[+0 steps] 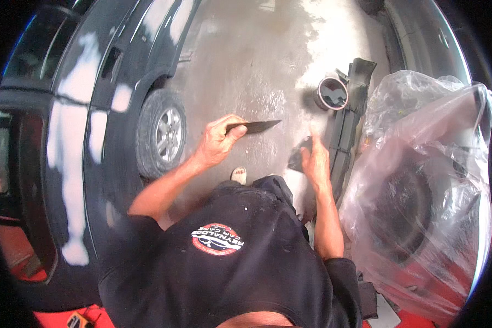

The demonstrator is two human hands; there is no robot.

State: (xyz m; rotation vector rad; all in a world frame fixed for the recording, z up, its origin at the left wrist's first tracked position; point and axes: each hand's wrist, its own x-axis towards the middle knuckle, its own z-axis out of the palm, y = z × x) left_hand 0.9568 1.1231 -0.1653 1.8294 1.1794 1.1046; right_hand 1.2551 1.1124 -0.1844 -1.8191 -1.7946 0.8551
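My left hand [220,141] is closed on a thin, dark, flat sheet [259,127], pinching one end between thumb and fingers. The sheet looks like sandpaper and points to the right, above the wet floor. My right hand [317,159] is raised further right, its thumb showing and one finger pointing away, smeared by motion. Beside its thumb is a dark grey patch [297,158]; it looks like a piece in the fingers, but its kind is unclear. The hands are apart. To the left stands a dark car [123,123] with white patches on its side panels.
The car's wheel [168,134] is near my left forearm. A round bucket [332,94] with dark contents stands beyond my right hand, beside a long dark trim panel [344,128]. Clear plastic sheeting [421,126] covers bulky things at right. Another car [429,38] is at far right.
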